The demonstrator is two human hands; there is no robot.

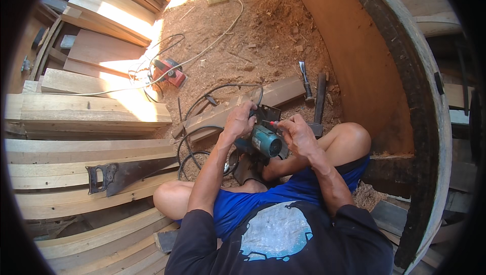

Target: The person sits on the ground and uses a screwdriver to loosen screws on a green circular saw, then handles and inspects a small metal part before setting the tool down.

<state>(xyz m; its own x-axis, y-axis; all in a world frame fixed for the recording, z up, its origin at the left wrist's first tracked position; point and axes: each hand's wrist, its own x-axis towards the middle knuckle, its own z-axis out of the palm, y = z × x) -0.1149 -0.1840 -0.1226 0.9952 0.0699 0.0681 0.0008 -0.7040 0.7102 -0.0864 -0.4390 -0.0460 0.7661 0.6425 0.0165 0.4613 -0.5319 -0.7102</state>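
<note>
A teal and black corded power tool (266,141) rests between my crossed legs, its exact kind hard to tell. My left hand (239,120) is closed at its far left side, the fingers bent against the dark part. In my right hand (299,135) is a screwdriver (274,123) with a red part near the shaft, its tip pointing left at the tool. My fingers wrap round the handle and hide most of it. A black cable (223,86) loops out past my left hand.
A chisel (305,80) and a hammer (319,103) lie right of a wooden beam (283,91). Leftward are stacked planks (91,108), a handsaw (126,174) and a red power tool (169,72). A curved wooden wall (364,62) rises at the right. Sawdust covers the floor (228,37).
</note>
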